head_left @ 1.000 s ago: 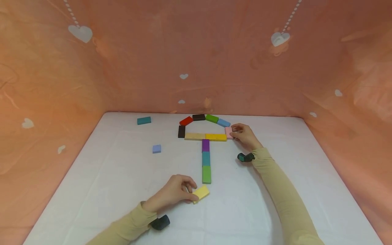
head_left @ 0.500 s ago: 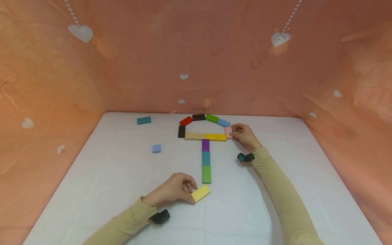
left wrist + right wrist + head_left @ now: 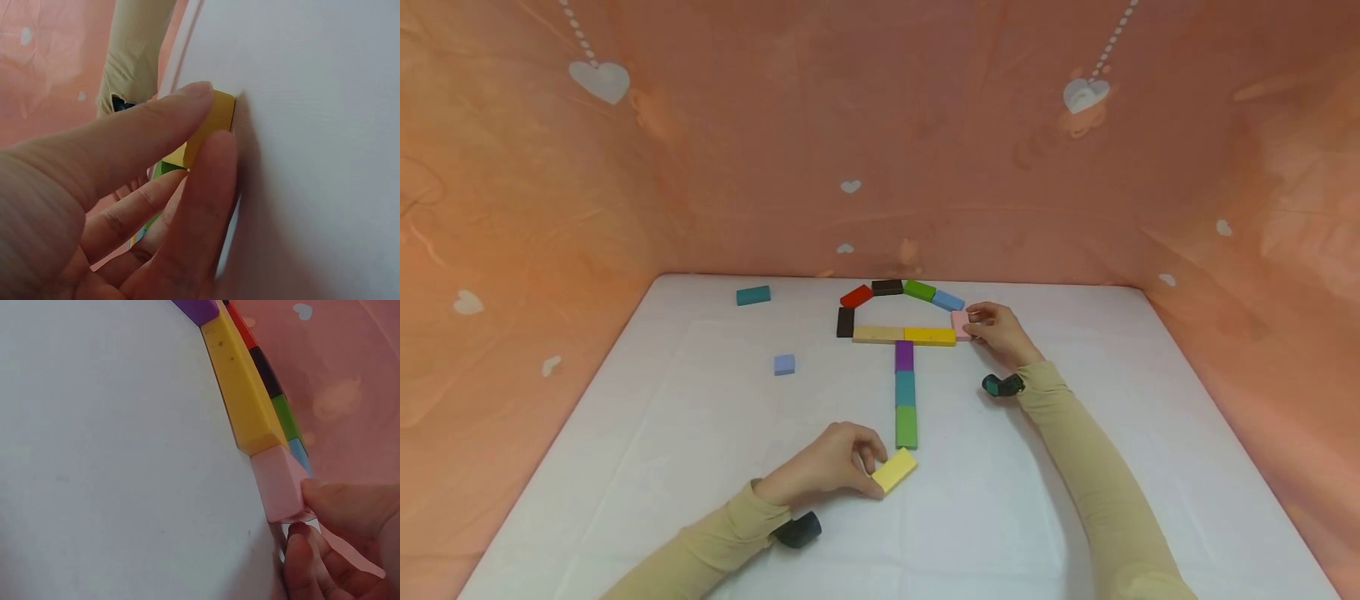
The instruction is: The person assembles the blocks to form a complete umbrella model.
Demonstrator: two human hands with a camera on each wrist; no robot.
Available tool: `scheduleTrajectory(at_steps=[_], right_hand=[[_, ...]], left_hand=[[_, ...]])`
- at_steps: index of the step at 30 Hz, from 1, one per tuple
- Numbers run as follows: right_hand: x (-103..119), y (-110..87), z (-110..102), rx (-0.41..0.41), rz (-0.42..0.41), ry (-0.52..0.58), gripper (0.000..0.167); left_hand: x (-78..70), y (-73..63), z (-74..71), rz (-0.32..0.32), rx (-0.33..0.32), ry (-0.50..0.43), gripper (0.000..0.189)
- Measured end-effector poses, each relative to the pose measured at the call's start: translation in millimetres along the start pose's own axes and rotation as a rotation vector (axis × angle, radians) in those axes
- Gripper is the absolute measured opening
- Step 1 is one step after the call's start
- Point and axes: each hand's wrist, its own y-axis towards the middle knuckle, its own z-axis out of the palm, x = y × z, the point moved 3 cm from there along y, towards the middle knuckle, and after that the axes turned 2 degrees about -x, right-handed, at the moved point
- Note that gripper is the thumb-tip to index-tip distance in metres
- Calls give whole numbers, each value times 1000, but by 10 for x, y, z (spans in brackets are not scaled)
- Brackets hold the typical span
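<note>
My left hand [image 3: 831,462] pinches a pale yellow block [image 3: 895,472] between thumb and fingers. The block lies slanted, its upper corner right at the near end of a light green block [image 3: 906,427]; whether they touch I cannot tell. Beyond that, a teal block [image 3: 905,388] and a purple block [image 3: 904,355] continue a straight column. My right hand [image 3: 1000,333] holds a pink block [image 3: 278,484] by its outer side, thumb against it. The pink block meets the end of a golden yellow block [image 3: 929,337], which lies in line with a tan block [image 3: 878,334].
An arch of black [image 3: 846,322], red [image 3: 856,296], dark [image 3: 887,287], green [image 3: 920,290] and light blue [image 3: 948,300] blocks stands above the crossbar. Loose on the left lie a teal block [image 3: 753,295] and a small lavender block [image 3: 784,365]. An orange cloth wall [image 3: 880,217] borders the white table.
My left hand and the pale yellow block have shifted slightly up and right, closer to the light green block. The right hand stays at the pink block.
</note>
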Motion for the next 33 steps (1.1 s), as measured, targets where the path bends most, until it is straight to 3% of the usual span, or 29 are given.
scheduleTrajectory(at_steps=[9, 21, 26, 30, 33], right_hand=[[12, 8, -1, 2, 23, 7, 40], [31, -3, -2, 10, 29, 8, 40], [24, 2, -7, 6, 45, 22, 40], [5, 10, -14, 3, 24, -4, 41], [-4, 6, -15, 7, 0, -34, 41]], left_hand=[[2, 31, 9, 34, 1, 2, 33], [16, 28, -90, -42, 15, -65, 33], [47, 69, -332, -54, -44, -93, 35], [59, 118, -662, -26, -148, -69, 44], [96, 158, -959, 33, -220, -38, 52]])
